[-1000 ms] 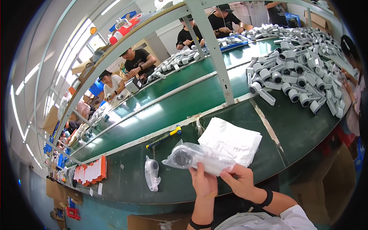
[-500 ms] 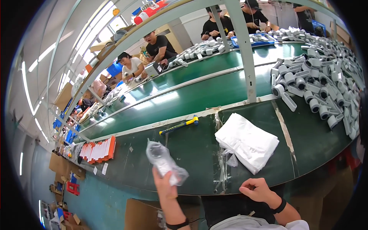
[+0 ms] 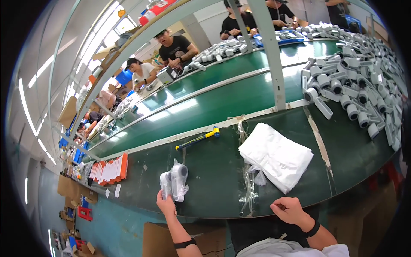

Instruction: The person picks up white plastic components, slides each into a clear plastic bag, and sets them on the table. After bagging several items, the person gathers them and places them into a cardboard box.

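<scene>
My left hand (image 3: 166, 204) has its fingers closed round the near end of a grey plastic part in a clear bag (image 3: 166, 185), low over the green worktop. Close against it on the right is a second bagged grey part (image 3: 179, 180), with a round end facing away from me; whether my fingers touch this one too I cannot tell. My right hand (image 3: 292, 211) is curled into a loose fist at the worktop's near edge, with nothing seen in it. Beyond that fist lies a stack of white plastic bags (image 3: 276, 156).
A yellow-and-blue hammer (image 3: 199, 139) lies toward the back of the worktop. Orange-and-white cartons (image 3: 110, 169) stand at left. Grey parts (image 3: 355, 90) are heaped at right. A metal post (image 3: 274, 64) rises before the green conveyor (image 3: 205, 103); several people work across it.
My left hand has moved left and down toward the worktop and turned, so two bagged parts now show side by side. My right hand has barely moved.
</scene>
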A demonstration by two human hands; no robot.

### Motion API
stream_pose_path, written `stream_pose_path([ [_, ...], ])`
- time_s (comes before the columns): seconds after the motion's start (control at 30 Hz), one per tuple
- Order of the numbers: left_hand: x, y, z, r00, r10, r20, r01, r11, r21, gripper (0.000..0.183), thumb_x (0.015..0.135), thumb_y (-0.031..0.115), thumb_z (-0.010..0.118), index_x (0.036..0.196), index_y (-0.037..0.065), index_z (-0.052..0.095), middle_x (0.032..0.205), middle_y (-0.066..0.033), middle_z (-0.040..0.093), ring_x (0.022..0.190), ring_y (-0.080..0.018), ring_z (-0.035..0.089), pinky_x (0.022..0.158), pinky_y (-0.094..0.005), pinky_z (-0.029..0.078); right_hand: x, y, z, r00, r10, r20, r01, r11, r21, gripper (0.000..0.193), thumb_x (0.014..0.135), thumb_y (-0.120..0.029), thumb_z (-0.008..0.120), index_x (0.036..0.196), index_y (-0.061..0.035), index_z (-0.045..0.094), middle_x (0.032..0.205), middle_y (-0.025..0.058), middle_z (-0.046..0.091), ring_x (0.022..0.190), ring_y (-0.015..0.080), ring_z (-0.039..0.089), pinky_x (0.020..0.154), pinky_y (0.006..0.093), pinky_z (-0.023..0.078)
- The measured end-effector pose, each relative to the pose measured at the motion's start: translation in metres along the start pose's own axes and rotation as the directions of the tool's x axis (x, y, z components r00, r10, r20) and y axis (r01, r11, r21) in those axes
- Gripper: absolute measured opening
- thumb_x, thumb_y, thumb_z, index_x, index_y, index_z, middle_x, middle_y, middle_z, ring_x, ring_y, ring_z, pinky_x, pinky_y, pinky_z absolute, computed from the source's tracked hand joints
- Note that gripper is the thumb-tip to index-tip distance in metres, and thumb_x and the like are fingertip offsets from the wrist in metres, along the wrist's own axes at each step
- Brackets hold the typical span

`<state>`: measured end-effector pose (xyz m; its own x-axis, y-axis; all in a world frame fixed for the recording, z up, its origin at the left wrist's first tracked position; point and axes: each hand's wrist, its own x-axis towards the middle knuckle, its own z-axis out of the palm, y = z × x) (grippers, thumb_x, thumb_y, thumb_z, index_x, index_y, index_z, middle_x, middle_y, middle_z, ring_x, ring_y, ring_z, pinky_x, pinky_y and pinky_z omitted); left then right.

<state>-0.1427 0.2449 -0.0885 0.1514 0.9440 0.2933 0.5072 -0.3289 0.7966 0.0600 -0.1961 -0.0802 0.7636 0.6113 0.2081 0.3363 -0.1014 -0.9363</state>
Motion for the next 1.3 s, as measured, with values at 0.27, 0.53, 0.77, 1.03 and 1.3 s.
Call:
stream_pose_path([
  [0.27, -0.009, 0.034, -0.026, 0.946, 0.145, -0.289, -0.143, 0.989, 0.027, 0.043, 0.090, 0.014, 0.059, 0.130, -0.001, 0.051, 0.127, -0.0129, 0.054, 0.114, -0.0236, 0.049, 0.100, -0.0370, 0.037, -0.001, -0.003, 0.014, 0.987, -0.160, -0.036, 0.152, 0.975, -0.165, 0.012, 0.082, -0.019, 0.071, 0.078, -0.0075, 0.068, 0.065, 0.0047, 0.063, 0.054, 0.0189, 0.062, 0.051, 0.0299, 0.050],
  [0.53, -0.149, 0.128, 0.052, 0.929, 0.237, 0.283, -0.067, 0.862, -0.502, 0.027, 0.088, 0.001, 0.056, 0.115, 0.001, 0.059, 0.110, -0.0054, 0.058, 0.083, -0.0096, 0.053, 0.061, -0.0224, 0.048, -0.007, -0.004, 0.016, 0.978, -0.208, -0.031, 0.198, 0.960, -0.199, 0.010, 0.081, -0.017, 0.073, 0.081, -0.0070, 0.071, 0.067, 0.0031, 0.065, 0.055, 0.0136, 0.062, 0.051, 0.0251, 0.049],
  [0.77, -0.186, 0.116, 0.067, 0.806, 0.442, 0.395, -0.316, 0.884, -0.344, 0.014, 0.088, 0.002, 0.061, 0.101, -0.002, 0.062, 0.100, -0.0094, 0.059, 0.085, -0.0178, 0.056, 0.072, -0.0279, 0.047, 0.023, -0.045, -0.084, 0.956, -0.066, -0.284, 0.056, 0.998, -0.043, 0.006, 0.083, -0.009, 0.069, 0.087, -0.0041, 0.069, 0.074, 0.0056, 0.068, 0.061, 0.0093, 0.061, 0.056, 0.0238, 0.050],
  [1.03, -0.183, 0.107, 0.076, 0.808, 0.476, 0.346, -0.367, 0.867, -0.338, 0.015, 0.090, 0.007, 0.062, 0.100, -0.003, 0.064, 0.104, -0.0139, 0.063, 0.092, -0.0242, 0.061, 0.080, -0.0337, 0.050, 0.181, 0.049, -0.200, 0.782, -0.236, -0.577, -0.346, 0.605, -0.717, 0.060, 0.080, -0.029, 0.068, 0.129, -0.0044, 0.046, 0.116, 0.0128, 0.057, 0.115, 0.0317, 0.051, 0.096, 0.0451, 0.043],
  [1.3, -0.190, 0.132, 0.071, 0.788, 0.518, 0.332, -0.455, 0.854, -0.253, 0.014, 0.089, 0.008, 0.062, 0.097, -0.003, 0.064, 0.096, -0.0163, 0.064, 0.085, -0.0290, 0.062, 0.078, -0.0365, 0.050, 0.233, 0.103, -0.209, 0.866, 0.125, -0.485, -0.486, 0.445, -0.753, 0.047, 0.084, -0.026, 0.064, 0.124, -0.0043, 0.049, 0.110, 0.0143, 0.063, 0.103, 0.0351, 0.060, 0.082, 0.0466, 0.051],
])
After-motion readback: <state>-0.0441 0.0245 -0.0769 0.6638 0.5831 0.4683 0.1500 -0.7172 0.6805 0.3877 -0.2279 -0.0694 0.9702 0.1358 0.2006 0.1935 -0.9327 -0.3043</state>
